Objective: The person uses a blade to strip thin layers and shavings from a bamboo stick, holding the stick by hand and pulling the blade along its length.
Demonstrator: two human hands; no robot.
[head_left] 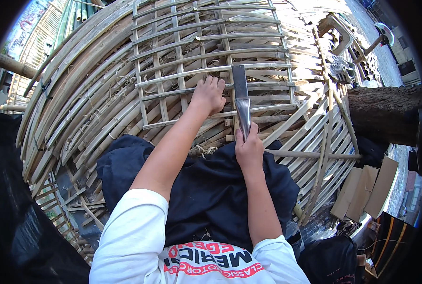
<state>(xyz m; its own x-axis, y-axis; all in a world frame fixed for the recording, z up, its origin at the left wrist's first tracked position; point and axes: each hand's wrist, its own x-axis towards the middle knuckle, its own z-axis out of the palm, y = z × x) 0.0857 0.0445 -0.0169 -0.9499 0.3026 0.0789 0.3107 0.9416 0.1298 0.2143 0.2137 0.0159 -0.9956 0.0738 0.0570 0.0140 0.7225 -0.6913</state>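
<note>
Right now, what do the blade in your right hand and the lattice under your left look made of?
Blade: looks like bare steel, grey with a bright glint near the right hand. Lattice under the left hand: probably split bamboo, pale tan strips with fibrous shavings around them; unpainted as far as I can see.

the knife (242,102) is a broad steel blade, dull grey with a bright sheen near the handle. it stands almost upright in view, tip toward 12 o'clock, handle end at 6 o'clock in the right hand (250,150). the lattice (211,61) is a grid of pale split bamboo strips, long ones crossed by upright ones, lying flat over a stack of curved slats. the left hand (207,94) presses on it, at 9 o'clock from the blade.
</note>
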